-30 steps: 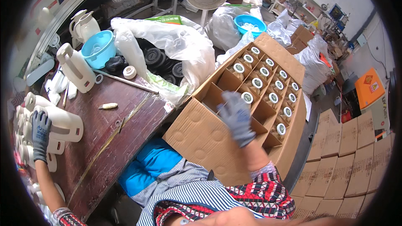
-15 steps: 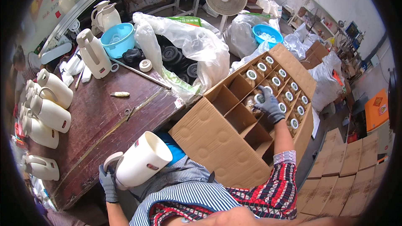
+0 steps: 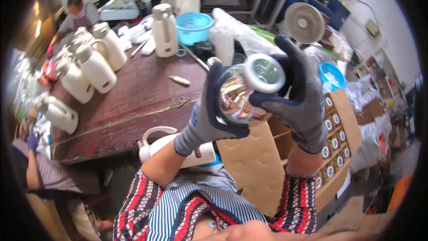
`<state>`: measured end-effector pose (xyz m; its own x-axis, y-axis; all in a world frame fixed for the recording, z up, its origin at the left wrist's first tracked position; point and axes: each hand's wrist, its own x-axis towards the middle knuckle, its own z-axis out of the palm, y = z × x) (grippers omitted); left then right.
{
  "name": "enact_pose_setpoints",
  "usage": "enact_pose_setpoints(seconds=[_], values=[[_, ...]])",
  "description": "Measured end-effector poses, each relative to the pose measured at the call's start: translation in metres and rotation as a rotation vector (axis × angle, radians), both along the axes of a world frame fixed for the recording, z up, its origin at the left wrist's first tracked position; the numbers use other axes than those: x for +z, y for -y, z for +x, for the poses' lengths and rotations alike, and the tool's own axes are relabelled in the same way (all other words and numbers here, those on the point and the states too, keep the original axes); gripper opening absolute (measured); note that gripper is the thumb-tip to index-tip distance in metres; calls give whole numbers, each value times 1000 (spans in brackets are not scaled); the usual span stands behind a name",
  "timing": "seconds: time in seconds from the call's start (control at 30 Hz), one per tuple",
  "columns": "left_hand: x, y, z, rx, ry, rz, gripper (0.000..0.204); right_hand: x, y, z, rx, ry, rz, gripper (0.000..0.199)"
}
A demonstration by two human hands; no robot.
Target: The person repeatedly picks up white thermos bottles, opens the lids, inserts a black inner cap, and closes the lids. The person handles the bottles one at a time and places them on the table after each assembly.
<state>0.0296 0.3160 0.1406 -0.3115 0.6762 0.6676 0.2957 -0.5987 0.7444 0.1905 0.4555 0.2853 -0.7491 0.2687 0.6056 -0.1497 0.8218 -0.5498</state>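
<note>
Fingers (image 3: pixel 299 64) now around lifted silvery flask (image 3: pixel 235 94)

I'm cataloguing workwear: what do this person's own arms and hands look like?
The left hand and right hand wear grey knitted gloves with dark navy coating over the fingers and palm side; the left one bears a small blue printed marking. Red, black and white geometric-patterned cloth sleeves end above the gloves, leaving part of the forearms bare.
</note>
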Motion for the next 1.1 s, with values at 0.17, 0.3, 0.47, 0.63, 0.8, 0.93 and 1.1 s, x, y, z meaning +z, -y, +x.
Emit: enact_pose_setpoints(seconds=[0.17,0.3,0.47,0.63,0.8,0.93,1.1], values=[[-58,37,-43,241,115,56,107,-91,14,-35,236,-229,-602,85],[-106,62,-31,381,438,-4,117,-185,74,-21,506,-115,-1610,106],[-122,92,-45,317,-50,-75,128,-266,77,1,349,202,-1260,95],[-148,188,-94,1080,-608,-1072,72,-301,27,44,-13,275,-1025,88],[-201,274,-54,952,-109,-899,42,-308,7,80,199,-3,-1420,90],[-203,319,-61,861,410,-594,41,-301,15,81,114,-24,-1507,94],[-181,336,-85,841,243,-686,39,-292,26,49,91,215,-1343,104]])
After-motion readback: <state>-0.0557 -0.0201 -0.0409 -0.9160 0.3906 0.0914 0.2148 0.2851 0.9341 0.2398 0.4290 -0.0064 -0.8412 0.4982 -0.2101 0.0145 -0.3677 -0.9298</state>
